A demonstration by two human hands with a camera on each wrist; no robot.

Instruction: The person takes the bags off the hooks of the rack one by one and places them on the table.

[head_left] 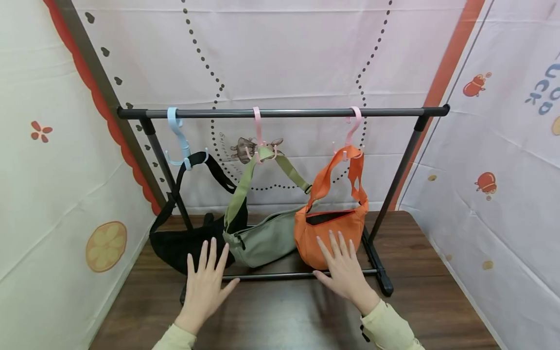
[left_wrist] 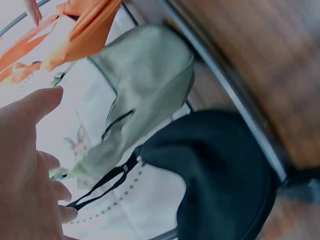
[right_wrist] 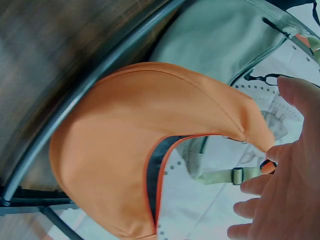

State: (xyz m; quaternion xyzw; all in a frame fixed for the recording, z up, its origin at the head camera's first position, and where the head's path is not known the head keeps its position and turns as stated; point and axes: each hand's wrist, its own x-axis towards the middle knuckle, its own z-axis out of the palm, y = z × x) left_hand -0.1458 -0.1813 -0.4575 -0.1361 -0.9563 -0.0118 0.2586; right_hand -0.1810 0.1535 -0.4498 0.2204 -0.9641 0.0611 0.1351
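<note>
Three shoulder bags hang from a black rack (head_left: 288,113). At left is a black bag (head_left: 175,245) on a blue hook (head_left: 177,131). A grey-green bag (head_left: 267,240) hangs in the middle from a pink hook (head_left: 258,127), and an orange bag (head_left: 337,226) with its mouth unzipped hangs at right from another pink hook (head_left: 353,126). My left hand (head_left: 204,287) is spread in front of the black bag, fingers straight. My right hand (head_left: 345,272) is spread before the orange bag's lower part. Neither holds anything; the wrist views show both hands apart from the bags.
The rack stands on a brown wooden table (head_left: 280,316), with a low crossbar (head_left: 280,276) near its front and a foot (head_left: 385,284) at right. Printed white cloth (head_left: 288,58) covers the back and both sides.
</note>
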